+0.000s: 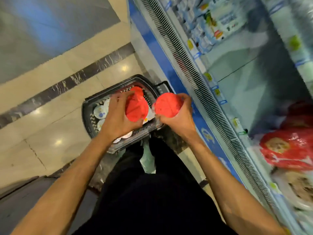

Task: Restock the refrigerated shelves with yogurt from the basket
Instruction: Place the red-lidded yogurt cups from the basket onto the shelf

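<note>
Two red-lidded yogurt tubs, my left hand (116,116) gripping one (136,107), right hand (179,117) the other (167,106), above the basket (88,114): I keep both level, swinging rightward to the shelves (237,78).

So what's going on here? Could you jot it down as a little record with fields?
place: shop aisle beside an open refrigerated case
left hand: grips a red-lidded yogurt tub over the basket
right hand: grips another red-lidded tub
basket: black, on the floor, white-lidded cups still inside
shelf: bare stretch in the middle, red packs nearer the person
blur: labels unreadable
</note>
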